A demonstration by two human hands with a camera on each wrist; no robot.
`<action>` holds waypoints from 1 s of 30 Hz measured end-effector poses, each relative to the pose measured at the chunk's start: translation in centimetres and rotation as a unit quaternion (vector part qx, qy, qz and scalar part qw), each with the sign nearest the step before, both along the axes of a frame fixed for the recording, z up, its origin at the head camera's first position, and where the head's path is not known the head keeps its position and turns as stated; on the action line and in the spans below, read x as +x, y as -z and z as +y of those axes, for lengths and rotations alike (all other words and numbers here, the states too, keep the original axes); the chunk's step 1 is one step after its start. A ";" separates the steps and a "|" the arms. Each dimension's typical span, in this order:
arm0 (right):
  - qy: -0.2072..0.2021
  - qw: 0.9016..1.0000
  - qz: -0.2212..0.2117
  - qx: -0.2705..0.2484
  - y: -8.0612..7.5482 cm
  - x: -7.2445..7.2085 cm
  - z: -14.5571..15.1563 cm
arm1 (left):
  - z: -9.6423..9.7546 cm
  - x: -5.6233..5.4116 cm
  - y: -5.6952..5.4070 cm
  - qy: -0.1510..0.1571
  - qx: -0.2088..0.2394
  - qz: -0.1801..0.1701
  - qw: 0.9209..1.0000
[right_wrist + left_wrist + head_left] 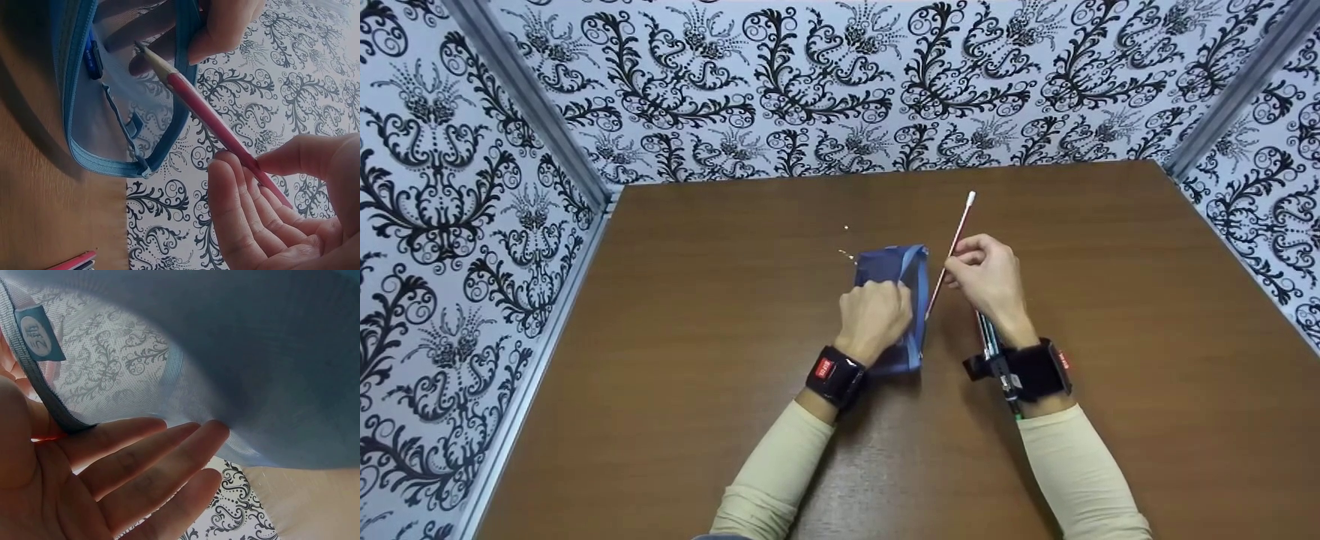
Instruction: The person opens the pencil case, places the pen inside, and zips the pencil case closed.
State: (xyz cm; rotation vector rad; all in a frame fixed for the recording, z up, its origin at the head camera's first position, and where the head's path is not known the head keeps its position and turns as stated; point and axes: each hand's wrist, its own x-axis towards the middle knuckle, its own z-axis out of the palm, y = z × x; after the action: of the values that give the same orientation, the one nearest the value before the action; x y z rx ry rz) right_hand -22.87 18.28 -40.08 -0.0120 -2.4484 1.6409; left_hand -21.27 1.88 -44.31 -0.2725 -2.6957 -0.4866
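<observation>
A blue mesh zip pouch (885, 262) is held above the table by my left hand (876, 315). In the right wrist view the left thumb (216, 36) lies at the zip rim, and its fingers show through the mesh. My right hand (988, 277) pinches a red pencil (952, 255) between thumb and fingers. The sharpened end of the pencil (208, 115) points at the pouch's open mouth; its white end is up. Inside the pouch (107, 169) lies a blue pen (93, 59). A small tag (39, 333) is sewn to the pouch edge in the left wrist view.
Several pens and pencils (988, 337) lie on the brown table (697, 300) beneath the right wrist. Small bright specks (847, 255) show beyond the pouch. Patterned wall panels (825, 75) stand around the table at the back and sides.
</observation>
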 end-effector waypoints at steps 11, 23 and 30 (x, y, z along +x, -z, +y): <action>-0.013 1.000 -0.002 -0.011 0.0 0.0 -0.2 | 0.0 0.1 0.0 -0.001 -0.006 0.009 1.000; -0.019 0.999 -0.008 -0.029 0.5 -0.1 -0.4 | 0.0 0.0 0.0 -0.001 -0.002 -0.009 1.000; -0.028 0.999 -0.015 -0.035 0.8 -0.2 -0.5 | 0.0 -0.1 0.0 0.001 0.000 -0.014 1.000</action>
State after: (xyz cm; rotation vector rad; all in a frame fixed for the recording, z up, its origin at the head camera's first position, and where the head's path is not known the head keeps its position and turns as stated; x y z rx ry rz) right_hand -23.12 17.74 -40.88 0.0226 -2.4330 1.7634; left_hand -21.36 1.86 -44.31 -0.2696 -2.7228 -0.4932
